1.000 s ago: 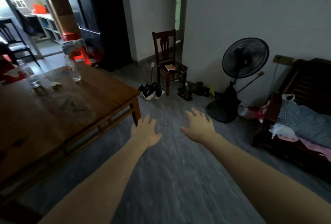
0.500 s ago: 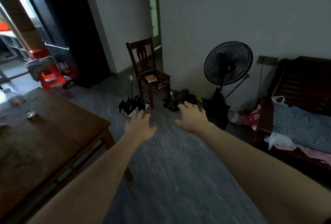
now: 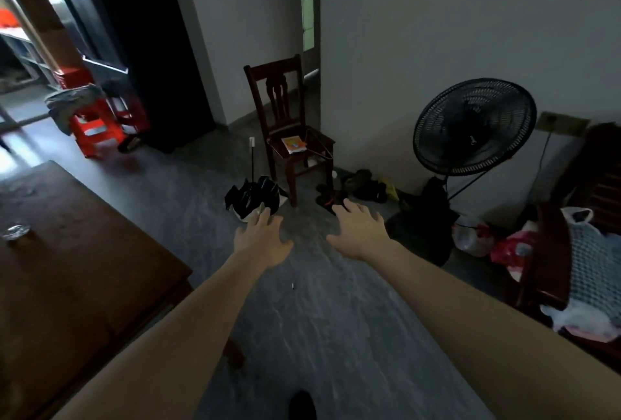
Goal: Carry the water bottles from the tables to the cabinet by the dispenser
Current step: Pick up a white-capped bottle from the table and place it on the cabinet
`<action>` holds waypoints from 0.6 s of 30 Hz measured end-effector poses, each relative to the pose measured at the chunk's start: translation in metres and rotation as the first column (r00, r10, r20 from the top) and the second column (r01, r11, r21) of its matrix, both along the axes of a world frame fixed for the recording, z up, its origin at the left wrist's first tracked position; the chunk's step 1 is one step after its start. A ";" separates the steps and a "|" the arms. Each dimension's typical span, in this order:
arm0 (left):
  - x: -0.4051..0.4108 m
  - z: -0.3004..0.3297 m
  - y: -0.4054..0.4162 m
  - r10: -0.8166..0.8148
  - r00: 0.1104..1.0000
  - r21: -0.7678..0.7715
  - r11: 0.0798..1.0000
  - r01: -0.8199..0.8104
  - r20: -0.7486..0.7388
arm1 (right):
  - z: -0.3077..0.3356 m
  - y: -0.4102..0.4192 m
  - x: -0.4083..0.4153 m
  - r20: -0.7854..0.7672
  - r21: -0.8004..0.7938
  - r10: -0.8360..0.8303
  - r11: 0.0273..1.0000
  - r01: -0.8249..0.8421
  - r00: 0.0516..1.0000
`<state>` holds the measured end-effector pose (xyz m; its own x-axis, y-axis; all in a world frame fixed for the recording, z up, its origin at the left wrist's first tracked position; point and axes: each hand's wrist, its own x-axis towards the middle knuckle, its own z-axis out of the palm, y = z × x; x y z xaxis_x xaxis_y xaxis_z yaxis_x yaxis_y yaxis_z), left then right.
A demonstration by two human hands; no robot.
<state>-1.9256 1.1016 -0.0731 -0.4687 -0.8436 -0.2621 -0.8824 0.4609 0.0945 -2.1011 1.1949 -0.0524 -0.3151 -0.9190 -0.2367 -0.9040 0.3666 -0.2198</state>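
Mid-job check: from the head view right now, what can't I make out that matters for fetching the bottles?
- Head view: no water bottle shows; the wooden table is cut off by the left edge.
- Small clear object on the table: too blurred to identify.
- Cabinet and dispenser: outside the frame.
- Item on the chair seat: too small to read.
- Left hand and right hand: open, holding nothing.

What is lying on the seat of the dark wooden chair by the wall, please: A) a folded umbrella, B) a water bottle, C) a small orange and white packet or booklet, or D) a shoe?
C: a small orange and white packet or booklet lies flat on the seat of the wooden chair; the folded umbrella and the shoes are on the floor beside it.
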 end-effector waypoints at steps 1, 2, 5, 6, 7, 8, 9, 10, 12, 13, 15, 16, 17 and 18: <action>-0.004 -0.001 -0.019 0.001 1.000 -0.002 1.000 -0.001 -0.003 | -0.001 -0.020 -0.004 -0.005 0.001 0.009 1.000 -0.009 1.000; -0.006 -0.001 -0.038 0.003 1.000 -0.005 1.000 -0.003 -0.005 | -0.001 -0.042 -0.007 -0.007 0.001 0.017 1.000 -0.017 1.000; -0.010 0.003 -0.098 0.035 0.999 -0.010 0.999 -0.035 -0.015 | 0.007 -0.109 -0.013 -0.008 -0.004 0.048 0.999 -0.048 0.999; -0.010 0.005 -0.118 0.051 0.998 -0.013 0.999 -0.052 -0.019 | 0.011 -0.131 -0.014 -0.009 -0.014 0.066 0.998 -0.066 0.998; -0.010 0.006 -0.138 0.067 0.997 -0.019 0.998 -0.068 -0.025 | 0.014 -0.152 -0.015 -0.008 -0.030 0.085 0.996 -0.085 0.996; -0.010 0.008 -0.156 0.082 0.996 -0.026 0.996 -0.083 -0.033 | 0.017 -0.171 -0.015 -0.006 -0.046 0.102 0.994 -0.102 0.995; -0.010 0.009 -0.173 0.098 0.994 -0.031 0.995 -0.099 -0.042 | 0.019 -0.189 -0.015 -0.006 -0.057 0.120 0.991 -0.120 0.993; -0.010 0.011 -0.189 0.111 0.993 -0.034 0.993 -0.113 -0.050 | 0.020 -0.206 -0.014 -0.007 -0.059 0.137 0.989 -0.138 0.990; -0.010 0.011 -0.215 0.130 0.991 -0.024 0.991 -0.131 -0.044 | 0.019 -0.237 -0.012 -0.006 -0.055 0.166 0.985 -0.166 0.986; -0.009 0.009 -0.228 0.145 0.989 -0.018 0.989 -0.145 -0.036 | 0.017 -0.254 -0.012 -0.002 -0.054 0.176 0.983 -0.176 0.984; -0.007 0.005 -0.255 0.199 0.980 -0.007 0.980 -0.200 -0.022 | 0.015 -0.286 -0.014 0.010 -0.042 0.198 0.979 -0.198 0.980; -0.007 0.004 -0.268 0.227 0.974 -0.002 0.974 -0.227 -0.018 | 0.013 -0.303 -0.016 0.019 -0.043 0.214 0.976 -0.213 0.977; -0.007 0.003 -0.282 0.246 0.969 0.002 0.969 -0.246 -0.012 | 0.011 -0.319 -0.018 0.029 -0.050 0.231 0.972 -0.229 0.973; -0.009 0.002 -0.295 0.259 0.966 0.005 0.966 -0.259 -0.006 | 0.008 -0.334 -0.022 0.036 -0.061 0.247 0.968 -0.245 0.968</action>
